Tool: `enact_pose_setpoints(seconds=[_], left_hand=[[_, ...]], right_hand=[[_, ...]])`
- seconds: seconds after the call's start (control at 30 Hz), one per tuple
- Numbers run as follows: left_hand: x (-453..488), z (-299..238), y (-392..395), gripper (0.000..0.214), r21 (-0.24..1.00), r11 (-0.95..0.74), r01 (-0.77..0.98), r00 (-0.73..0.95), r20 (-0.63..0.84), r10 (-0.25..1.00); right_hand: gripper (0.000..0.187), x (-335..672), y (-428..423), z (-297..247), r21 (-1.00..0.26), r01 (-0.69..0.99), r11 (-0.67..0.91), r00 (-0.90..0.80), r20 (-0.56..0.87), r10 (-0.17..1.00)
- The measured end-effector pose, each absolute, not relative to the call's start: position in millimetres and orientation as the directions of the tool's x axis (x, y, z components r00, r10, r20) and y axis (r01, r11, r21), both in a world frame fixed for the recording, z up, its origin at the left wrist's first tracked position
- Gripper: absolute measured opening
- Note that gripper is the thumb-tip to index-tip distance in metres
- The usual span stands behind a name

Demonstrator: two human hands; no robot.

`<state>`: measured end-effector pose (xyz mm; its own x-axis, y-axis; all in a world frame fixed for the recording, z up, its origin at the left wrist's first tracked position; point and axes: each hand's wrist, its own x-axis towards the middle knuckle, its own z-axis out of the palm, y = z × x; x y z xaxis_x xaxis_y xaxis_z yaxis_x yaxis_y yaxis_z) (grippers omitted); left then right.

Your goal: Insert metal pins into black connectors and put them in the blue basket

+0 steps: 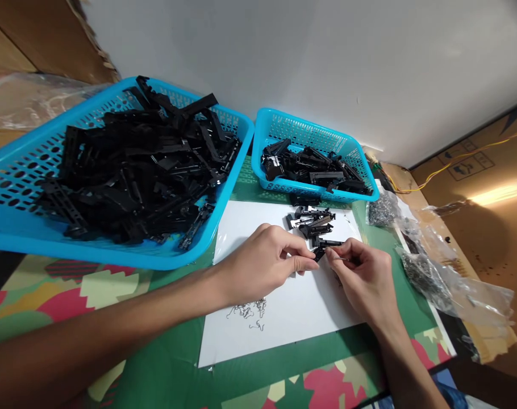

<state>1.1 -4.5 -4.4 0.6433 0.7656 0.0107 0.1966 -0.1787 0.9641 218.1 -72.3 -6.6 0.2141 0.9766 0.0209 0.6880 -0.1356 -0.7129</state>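
Observation:
My left hand point(265, 258) pinches a small black plastic part point(322, 248) over a white sheet point(292, 307). My right hand point(363, 272) is closed beside it, its fingertips pinching a thin metal spring clip point(340, 259) right next to the part. A few more black parts point(312, 221) lie on the sheet just beyond my fingers. A little heap of small metal springs point(247, 311) lies on the sheet below my left hand.
A large blue basket point(24, 170) heaped with black plastic parts stands at the left. A smaller blue basket point(284, 128) with fewer parts stands behind the sheet. Clear plastic bags of metal pieces point(429, 278) lie at the right. A white wall rises behind.

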Motion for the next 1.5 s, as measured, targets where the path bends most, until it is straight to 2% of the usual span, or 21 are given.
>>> enact_pose_setpoints(seconds=[0.13, 0.3, 0.43, 0.53, 0.63, 0.7, 0.83, 0.9, 0.97, 1.03, 1.13, 1.5], left_hand=[[1.5, -4.3, -4.3, 0.016, 0.957, -0.204, 0.205, 0.643, 0.026, 0.765], [1.2, -5.4, -3.3, 0.016, 0.95, -0.227, 0.212, 0.654, 0.035, 0.756], [0.8, -6.1, -2.9, 0.017, 0.955, -0.215, 0.203, 0.646, 0.034, 0.763], [1.2, -6.3, -2.8, 0.017, 0.959, -0.202, 0.199, 0.639, 0.029, 0.769], [1.8, -6.5, -2.9, 0.016, 0.959, -0.207, 0.195, 0.631, 0.039, 0.775], [2.0, -6.6, -3.1, 0.017, 0.96, -0.205, 0.191, 0.629, 0.041, 0.777], [1.7, -6.3, -3.5, 0.017, 0.961, -0.189, 0.2, 0.634, 0.02, 0.773], [1.4, -6.0, -3.6, 0.017, 0.964, -0.178, 0.198, 0.639, 0.011, 0.769], [1.3, -6.0, -3.7, 0.016, 0.966, -0.173, 0.191, 0.639, 0.011, 0.769], [1.3, -6.2, -3.8, 0.016, 0.964, -0.181, 0.195, 0.636, 0.017, 0.772], [1.4, -7.0, -4.1, 0.016, 0.957, -0.199, 0.21, 0.63, 0.023, 0.777], [2.5, -7.6, -2.4, 0.012, 0.959, -0.211, 0.19, 0.631, 0.045, 0.775]], right_hand=[[0.028, 215.9, -72.8, -6.8, -0.665, 0.736, -0.126, 0.198, 0.034, 0.98], [0.028, 216.5, -69.5, 1.7, -0.544, 0.836, -0.077, 0.13, 0.06, 0.99], [0.015, 220.2, -65.6, 12.1, -0.476, 0.879, -0.025, 0.032, 0.005, 0.999], [0.015, 223.6, -65.8, 18.7, -0.468, 0.884, -0.001, -0.014, -0.027, 1.0], [0.016, 228.5, -68.5, 25.2, -0.515, 0.856, 0.047, -0.068, -0.022, 0.997], [0.022, 233.1, -70.0, 29.2, -0.548, 0.831, 0.096, -0.104, 0.016, 0.994], [0.028, 241.9, -70.6, 31.2, -0.544, 0.808, 0.228, -0.137, 0.203, 0.97], [0.024, 241.8, -70.2, 27.4, -0.574, 0.776, 0.261, -0.082, 0.318, 0.944], [0.014, 236.8, -69.3, 21.4, -0.694, 0.688, 0.215, 0.085, 0.37, 0.925], [0.005, 228.2, -67.3, 14.9, -0.836, 0.528, 0.148, 0.255, 0.323, 0.911], [0.016, 215.3, -62.2, 7.6, -0.928, 0.357, 0.109, 0.35, 0.241, 0.905], [0.021, 211.6, -60.9, -3.8, -0.901, 0.421, 0.101, 0.314, 0.25, 0.916]])
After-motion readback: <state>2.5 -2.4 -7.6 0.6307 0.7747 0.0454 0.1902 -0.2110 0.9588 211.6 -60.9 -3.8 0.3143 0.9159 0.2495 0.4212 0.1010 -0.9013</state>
